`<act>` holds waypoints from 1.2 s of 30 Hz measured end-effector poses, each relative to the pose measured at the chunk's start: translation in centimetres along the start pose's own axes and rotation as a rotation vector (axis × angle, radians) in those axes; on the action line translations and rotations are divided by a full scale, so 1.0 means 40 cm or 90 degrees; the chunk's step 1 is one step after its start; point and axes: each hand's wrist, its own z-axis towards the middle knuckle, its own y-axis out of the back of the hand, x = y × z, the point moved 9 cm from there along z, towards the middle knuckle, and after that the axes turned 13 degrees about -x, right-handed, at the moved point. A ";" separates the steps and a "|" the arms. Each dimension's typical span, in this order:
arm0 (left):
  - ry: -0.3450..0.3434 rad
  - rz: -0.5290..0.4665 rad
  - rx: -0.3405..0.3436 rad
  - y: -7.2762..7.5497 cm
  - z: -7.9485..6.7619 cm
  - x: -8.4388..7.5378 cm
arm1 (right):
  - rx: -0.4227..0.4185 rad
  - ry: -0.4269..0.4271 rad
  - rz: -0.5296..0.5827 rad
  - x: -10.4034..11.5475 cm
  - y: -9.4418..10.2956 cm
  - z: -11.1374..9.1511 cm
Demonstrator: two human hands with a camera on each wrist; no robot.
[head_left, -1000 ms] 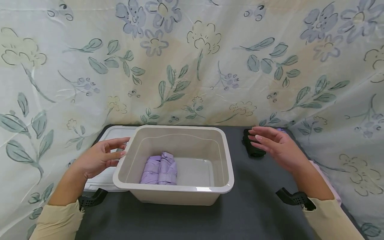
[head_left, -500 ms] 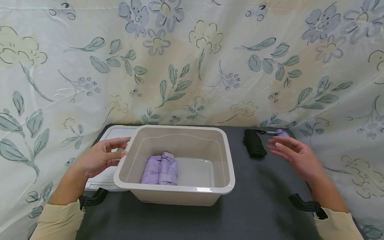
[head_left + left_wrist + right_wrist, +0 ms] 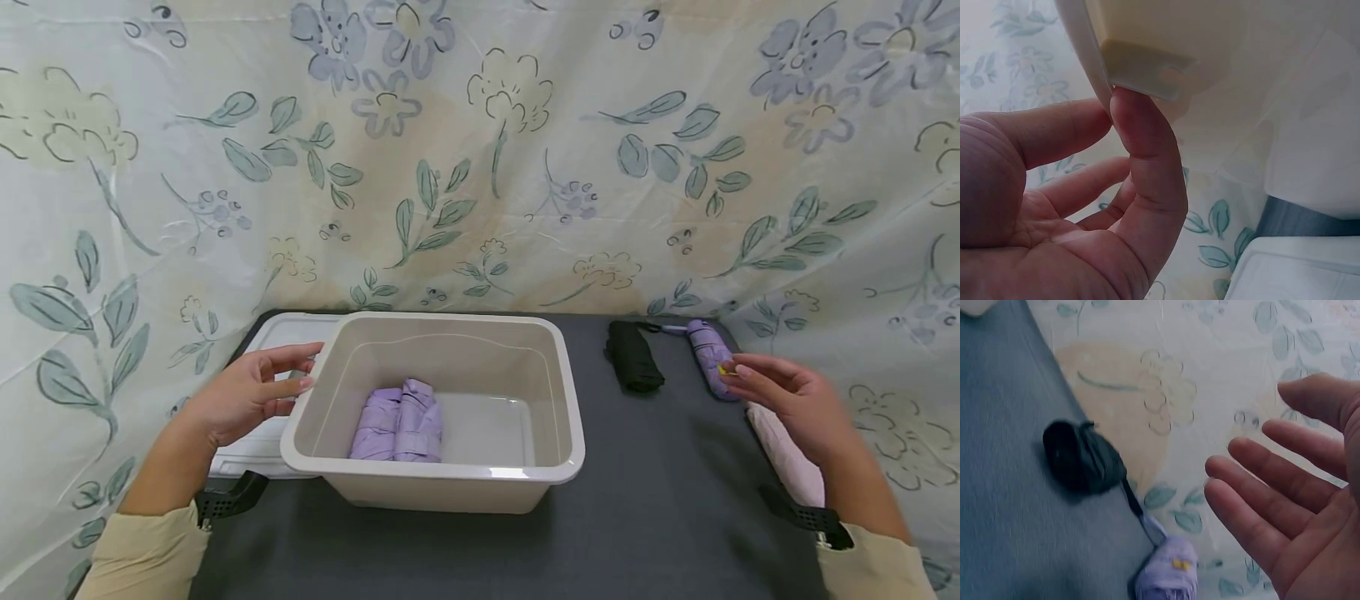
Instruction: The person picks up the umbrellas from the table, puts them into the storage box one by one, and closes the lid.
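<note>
My left hand [image 3: 251, 396] pinches the left rim of a beige plastic bin [image 3: 435, 493]; the left wrist view shows thumb and index finger [image 3: 1147, 150] at that rim. Inside the bin, at the left, two purple rolled bundles [image 3: 397, 422] lie side by side. My right hand [image 3: 795, 404] is held over the table's right side with fingers extended. Its fingertips overlap a purple rolled bundle [image 3: 703, 346] that looks like a compact umbrella, with a strap and a small yellow mark [image 3: 1181, 564]. The right wrist view shows nothing in this hand.
A black rolled bundle [image 3: 632, 358] with a strap lies left of the purple one. Under my right wrist, a pale pink bundle [image 3: 787, 454] lies along the table edge. A white lid [image 3: 258, 450] sits left of the bin. Floral cloth [image 3: 555, 250] hangs behind the dark table [image 3: 630, 533].
My right hand has moved right, from over the black bundle to the purple one, uncovering both and part of the pink bundle. The left hand and bin have stayed put.
</note>
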 end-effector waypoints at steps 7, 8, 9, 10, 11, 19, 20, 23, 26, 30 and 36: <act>0.003 0.020 -0.005 -0.001 0.001 -0.001 | -0.035 -0.080 -0.168 -0.088 0.063 -0.012; 0.003 0.021 -0.005 -0.003 0.001 -0.001 | -0.039 -0.097 -0.188 -0.102 0.073 -0.016; 0.003 0.022 -0.004 -0.004 0.002 -0.001 | -0.042 -0.117 -0.208 -0.116 0.083 -0.021; 0.004 0.025 -0.005 -0.005 0.002 -0.001 | -0.046 -0.134 -0.235 -0.129 0.093 -0.027; 0.006 0.024 -0.006 -0.005 0.003 -0.001 | -0.051 -0.145 -0.259 -0.140 0.101 -0.032; 0.011 0.026 -0.014 -0.001 0.003 -0.002 | -0.064 -0.184 -0.365 -0.207 0.141 -0.042; 0.011 0.025 -0.013 -0.001 0.004 -0.002 | -0.054 -0.197 -0.378 -0.218 0.144 -0.042; 0.011 0.020 -0.010 0.000 0.004 -0.003 | -0.004 -0.229 -0.404 -0.255 0.147 -0.044; 0.013 0.016 -0.008 0.000 0.003 -0.003 | 0.053 -0.240 -0.392 -0.284 0.145 -0.045; 0.017 0.019 -0.009 0.001 0.003 -0.001 | 0.082 -0.253 -0.359 -0.314 0.147 -0.046; 0.022 0.029 -0.014 0.004 0.002 0.002 | 0.101 -0.258 -0.371 -0.336 0.147 -0.047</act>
